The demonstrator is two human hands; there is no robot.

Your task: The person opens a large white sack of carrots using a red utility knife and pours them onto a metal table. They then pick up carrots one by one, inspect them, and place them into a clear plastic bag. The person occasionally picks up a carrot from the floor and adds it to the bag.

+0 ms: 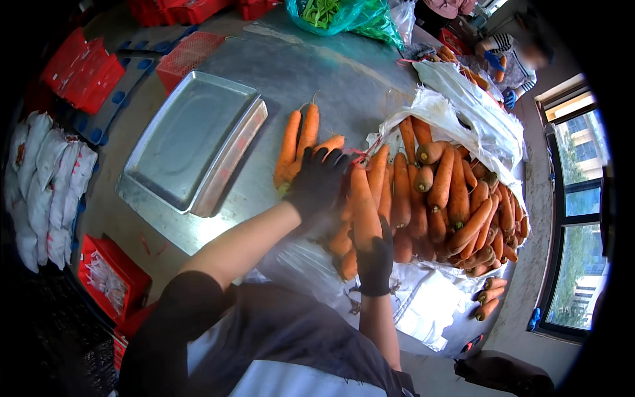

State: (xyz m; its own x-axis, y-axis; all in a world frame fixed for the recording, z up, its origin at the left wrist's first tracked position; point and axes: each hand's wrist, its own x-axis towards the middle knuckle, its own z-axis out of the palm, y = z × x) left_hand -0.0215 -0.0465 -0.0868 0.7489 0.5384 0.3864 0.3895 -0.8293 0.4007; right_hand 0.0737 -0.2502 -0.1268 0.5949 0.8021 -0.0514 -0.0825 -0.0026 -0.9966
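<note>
My right hand (375, 263), in a dark glove, grips the lower end of a large carrot (365, 208) beside the heap. My left hand (317, 186), also gloved, lies over a small group of carrots (288, 146) on the metal table (342, 74). Its fingers reach across a short carrot (331, 143), and whether they grip it is hidden. Right of both hands, many carrots (441, 188) spill from an opened white woven sack (461, 114). Red string (358, 155) hangs at the sack's mouth.
A platform scale with a metal tray (191, 139) stands left of my hands. Clear plastic (302, 268) lies near my body. Loose carrots (488, 297) sit at the right table edge. A green bag of vegetables (337, 17) is at the back. Another person (511, 64) handles carrots at far right.
</note>
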